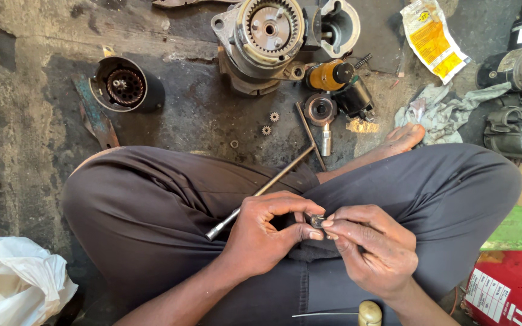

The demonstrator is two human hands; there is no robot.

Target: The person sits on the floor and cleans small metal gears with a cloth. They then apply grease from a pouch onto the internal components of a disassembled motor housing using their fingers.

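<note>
We pinch the small metal part between left hand and right hand above the lap, both grips pressed on it, and should keep it steady, clear of the socket wrench resting across the thigh

You sit in dark grey trousers. Far right lies a yellow-and-white packet; near right, a red canister under a green pad. Near left, a white bag. An orange-bodied part lies far ahead.
</note>
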